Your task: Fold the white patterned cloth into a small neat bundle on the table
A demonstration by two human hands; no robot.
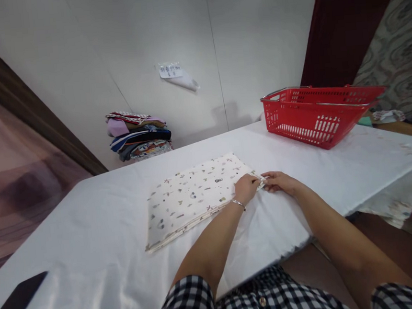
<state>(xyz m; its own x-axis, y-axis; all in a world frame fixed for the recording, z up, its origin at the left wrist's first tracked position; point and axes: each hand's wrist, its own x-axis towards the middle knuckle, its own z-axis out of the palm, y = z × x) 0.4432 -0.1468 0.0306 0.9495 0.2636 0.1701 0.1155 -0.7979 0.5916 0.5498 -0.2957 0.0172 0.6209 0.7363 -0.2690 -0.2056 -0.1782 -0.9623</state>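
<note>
A cream cloth [191, 194] with small printed figures lies folded in layers on the white-covered table [100, 221]. At its right-hand near corner, my left hand [247, 188] is closed on the cloth, with a bracelet around the wrist. My right hand [280, 182] meets the same corner from the right, its fingers and thumb pinching the edge layers. Both hands are close together there, and the exact layers between the fingers are hidden.
A red plastic basket [311, 116] with metal handles stands at the back right. Folded clothes [141, 136] are stacked beyond the table's back edge. A dark flat object [17, 305] lies at the front left. A labelled plastic sleeve [175, 74] hangs on the wall.
</note>
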